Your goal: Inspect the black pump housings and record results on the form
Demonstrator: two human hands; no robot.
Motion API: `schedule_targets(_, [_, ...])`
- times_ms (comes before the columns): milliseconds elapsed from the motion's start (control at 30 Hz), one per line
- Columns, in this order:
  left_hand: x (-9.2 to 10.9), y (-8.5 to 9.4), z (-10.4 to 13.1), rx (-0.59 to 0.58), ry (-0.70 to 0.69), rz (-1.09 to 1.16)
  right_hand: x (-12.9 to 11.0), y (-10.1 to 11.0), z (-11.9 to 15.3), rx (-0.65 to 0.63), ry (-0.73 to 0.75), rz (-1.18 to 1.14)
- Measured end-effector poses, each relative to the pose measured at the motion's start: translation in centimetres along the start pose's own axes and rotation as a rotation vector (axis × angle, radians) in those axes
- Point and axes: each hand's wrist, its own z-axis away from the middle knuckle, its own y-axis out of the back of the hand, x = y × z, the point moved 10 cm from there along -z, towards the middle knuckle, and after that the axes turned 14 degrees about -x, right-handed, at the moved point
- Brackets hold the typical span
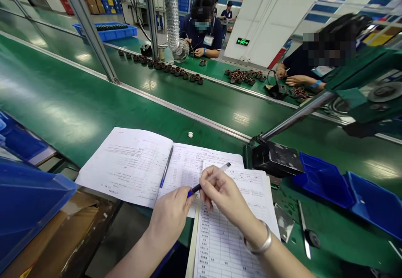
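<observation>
My right hand (220, 192), with a silver bangle at its wrist, pinches a clear-barrelled pen (216, 175) above a printed form (220, 244). My left hand (172, 211) is closed at the blue end of the same pen, its fingertips around the tip or cap. Under and behind the hands an open booklet (125, 160) of printed pages lies on the green table. A second pen (166, 167) rests along the booklet's fold. Just past the pages sits a small white object (190, 135).
Blue bins (326, 177) and a black box (276, 158) stand at right, near a metal ruler (304, 230). A large blue bin (28, 207) is at left. Across the metal rail (188, 114), two people work beside rows of small coils (176, 70).
</observation>
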Motion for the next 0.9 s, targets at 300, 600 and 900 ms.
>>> schedule_targets(300, [0.3, -3.6, 3.3, -0.691, 0.066, 0.813, -2.4, 6.5, -0.1, 0.403, 0.28, -0.318])
schedule_targets(600, [-0.6, -1.8, -0.1, -0.03, -0.162, -0.334, 1.5, 2.3, -5.2, 0.237, 0.185, 0.198])
schedule_targets(900, [0.6, -1.6, 0.1, 0.011, -0.187, -0.455, 2.8, 2.1, -5.5, 0.194, 0.14, 0.3])
